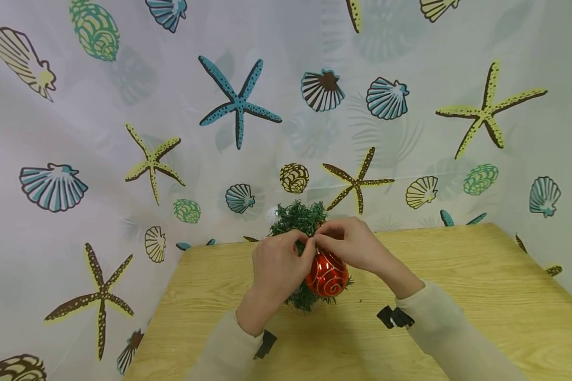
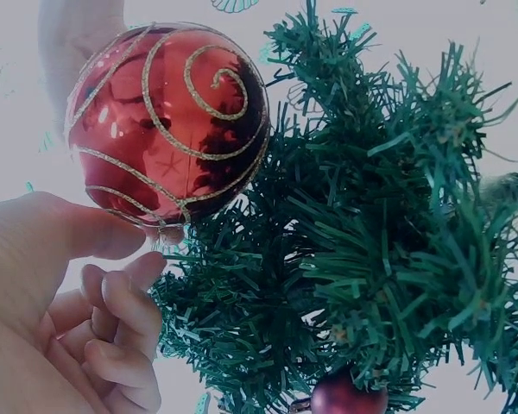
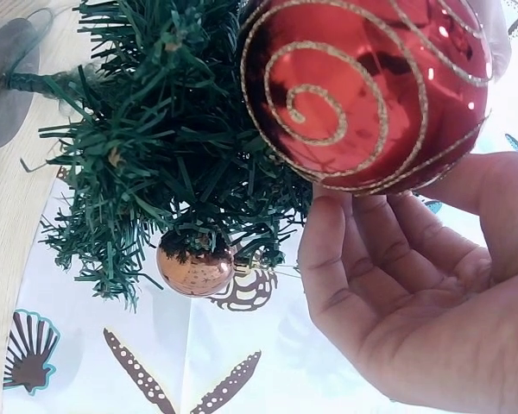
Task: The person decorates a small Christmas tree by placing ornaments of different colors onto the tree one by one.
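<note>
A shiny red Christmas bauble [image 1: 328, 275] with gold glitter swirls hangs at the front of a small artificial Christmas tree [image 1: 297, 214]. Above it, my left hand [image 1: 281, 262] pinches with thumb and forefinger at the bauble's top. My right hand [image 1: 355, 243] meets it there, thumb and forefinger also pinching at the top, fingertips of both hands together. The left wrist view has the left thumb right at the bauble's neck, with the other fingers curled below. In the right wrist view the bauble covers the right thumb tip. Any hanging loop is hidden between the fingers.
A small copper bauble [image 3: 194, 263] hangs on the tree's far side, and a small dark pink one [image 2: 350, 395] shows in the left wrist view. The tree's round grey base [image 3: 13, 82] stands on a wooden table [image 1: 209, 296]. Behind hangs a seashell-print curtain [image 1: 276, 32].
</note>
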Action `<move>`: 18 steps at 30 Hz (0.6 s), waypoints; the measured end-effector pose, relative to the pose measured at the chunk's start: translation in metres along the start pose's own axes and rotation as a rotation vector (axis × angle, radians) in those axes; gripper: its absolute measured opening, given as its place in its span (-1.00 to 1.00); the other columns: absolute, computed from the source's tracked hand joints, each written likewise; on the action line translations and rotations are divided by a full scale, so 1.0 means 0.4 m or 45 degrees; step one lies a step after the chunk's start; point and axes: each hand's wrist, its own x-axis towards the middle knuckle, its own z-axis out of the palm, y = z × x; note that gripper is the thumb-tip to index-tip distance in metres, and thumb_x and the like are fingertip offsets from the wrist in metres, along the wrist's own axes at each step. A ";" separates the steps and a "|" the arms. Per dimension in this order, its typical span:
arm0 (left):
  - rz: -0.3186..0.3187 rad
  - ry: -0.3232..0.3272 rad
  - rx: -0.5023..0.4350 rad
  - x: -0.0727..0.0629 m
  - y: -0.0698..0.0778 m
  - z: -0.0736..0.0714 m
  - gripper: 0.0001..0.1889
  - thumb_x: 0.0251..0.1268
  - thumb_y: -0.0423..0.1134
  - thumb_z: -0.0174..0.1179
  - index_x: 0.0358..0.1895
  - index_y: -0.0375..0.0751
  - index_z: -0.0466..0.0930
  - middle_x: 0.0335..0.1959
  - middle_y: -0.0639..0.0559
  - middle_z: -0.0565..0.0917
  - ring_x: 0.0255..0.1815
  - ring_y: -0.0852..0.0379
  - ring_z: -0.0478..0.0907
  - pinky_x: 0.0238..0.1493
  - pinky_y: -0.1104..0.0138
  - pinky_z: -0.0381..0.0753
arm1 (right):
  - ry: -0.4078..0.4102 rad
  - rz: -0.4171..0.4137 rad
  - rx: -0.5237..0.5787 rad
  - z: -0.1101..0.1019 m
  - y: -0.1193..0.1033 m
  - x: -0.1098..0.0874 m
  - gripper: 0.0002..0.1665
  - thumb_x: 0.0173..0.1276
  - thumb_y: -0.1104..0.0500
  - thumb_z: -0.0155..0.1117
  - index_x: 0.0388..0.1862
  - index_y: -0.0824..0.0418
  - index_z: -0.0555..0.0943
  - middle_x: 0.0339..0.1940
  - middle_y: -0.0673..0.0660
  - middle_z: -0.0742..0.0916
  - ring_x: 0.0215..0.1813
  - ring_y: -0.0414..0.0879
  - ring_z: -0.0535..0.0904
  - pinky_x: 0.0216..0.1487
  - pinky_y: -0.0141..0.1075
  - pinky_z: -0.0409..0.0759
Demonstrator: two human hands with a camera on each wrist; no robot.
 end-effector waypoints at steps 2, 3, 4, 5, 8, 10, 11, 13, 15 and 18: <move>-0.004 -0.005 -0.009 -0.002 0.001 -0.002 -0.83 0.39 -0.14 0.37 -0.31 -0.12 0.86 -0.79 0.12 0.53 -0.81 0.33 0.14 -0.71 0.51 -0.03 | -0.001 0.003 -0.009 0.001 0.001 -0.002 -0.78 0.60 0.14 0.23 -0.08 0.12 0.81 -0.13 0.07 0.81 -0.09 -0.12 0.75 -0.01 -0.11 0.71; -0.006 -0.007 -0.013 -0.002 0.002 -0.002 -0.83 0.39 -0.14 0.37 -0.30 -0.12 0.86 -0.79 0.12 0.52 -0.81 0.33 0.13 -0.71 0.51 -0.04 | -0.001 0.006 -0.014 0.000 0.001 -0.002 -0.78 0.60 0.14 0.23 -0.08 0.12 0.81 -0.12 0.07 0.81 -0.10 -0.13 0.75 -0.01 -0.12 0.71; -0.007 -0.007 -0.017 -0.002 0.003 -0.004 -0.83 0.39 -0.14 0.37 -0.30 -0.12 0.86 -0.80 0.12 0.51 -0.81 0.33 0.11 -0.71 0.51 -0.05 | -0.001 0.006 -0.016 0.000 0.001 -0.003 -0.78 0.60 0.13 0.24 -0.08 0.12 0.81 -0.13 0.07 0.81 -0.11 -0.14 0.74 -0.04 -0.14 0.71; -0.009 -0.007 -0.024 -0.003 0.002 -0.005 -0.83 0.39 -0.14 0.37 -0.29 -0.13 0.86 -0.80 0.12 0.50 -0.81 0.34 0.11 -0.71 0.51 -0.05 | -0.002 0.011 -0.016 -0.001 0.002 -0.004 -0.78 0.60 0.12 0.24 -0.07 0.12 0.81 -0.14 0.07 0.81 -0.15 -0.14 0.73 -0.09 -0.15 0.70; -0.013 -0.002 -0.039 -0.003 0.002 -0.011 -0.83 0.39 -0.15 0.37 -0.29 -0.13 0.86 -0.80 0.13 0.48 -0.81 0.34 0.10 -0.71 0.50 -0.05 | -0.001 0.022 0.005 -0.005 0.001 -0.005 -0.79 0.60 0.12 0.25 -0.07 0.14 0.80 -0.18 0.10 0.82 -0.29 -0.11 0.67 -0.24 -0.17 0.65; -0.009 -0.001 -0.044 -0.001 -0.001 -0.015 -0.83 0.39 -0.15 0.36 -0.29 -0.13 0.86 -0.79 0.13 0.49 -0.80 0.33 0.13 -0.71 0.50 -0.02 | 0.001 0.025 0.017 -0.009 0.000 -0.005 -0.78 0.60 0.11 0.26 -0.05 0.15 0.79 -0.18 0.12 0.82 -0.35 -0.09 0.64 -0.30 -0.17 0.62; -0.006 -0.004 -0.048 -0.001 -0.004 -0.017 -0.83 0.39 -0.16 0.36 -0.30 -0.13 0.86 -0.78 0.12 0.50 -0.79 0.32 0.16 -0.71 0.50 -0.01 | 0.004 0.032 0.018 -0.012 -0.001 -0.006 -0.78 0.60 0.10 0.26 -0.04 0.16 0.79 -0.17 0.13 0.82 -0.36 -0.07 0.63 -0.31 -0.17 0.62; 0.003 -0.002 -0.051 -0.001 -0.010 -0.023 -0.84 0.39 -0.17 0.36 -0.30 -0.13 0.85 -0.75 0.13 0.52 -0.78 0.31 0.21 -0.70 0.50 0.05 | 0.010 0.034 0.018 -0.017 0.001 -0.007 -0.76 0.60 0.09 0.26 -0.01 0.17 0.79 -0.13 0.14 0.83 -0.31 -0.07 0.67 -0.28 -0.17 0.65; 0.009 0.015 -0.065 0.000 -0.021 -0.032 -0.85 0.38 -0.18 0.36 -0.32 -0.13 0.84 -0.73 0.13 0.53 -0.76 0.29 0.28 -0.69 0.48 0.11 | 0.024 0.035 0.008 -0.023 0.005 -0.007 -0.74 0.60 0.08 0.26 0.01 0.19 0.79 -0.12 0.14 0.83 -0.24 -0.04 0.72 -0.21 -0.16 0.68; 0.000 0.062 -0.092 0.002 -0.042 -0.047 -0.85 0.37 -0.20 0.37 -0.35 -0.14 0.82 -0.72 0.13 0.54 -0.73 0.26 0.34 -0.66 0.44 0.19 | 0.053 0.050 -0.016 -0.035 0.018 -0.008 -0.70 0.61 0.06 0.25 0.03 0.22 0.78 -0.18 0.12 0.83 -0.20 -0.04 0.74 -0.15 -0.17 0.67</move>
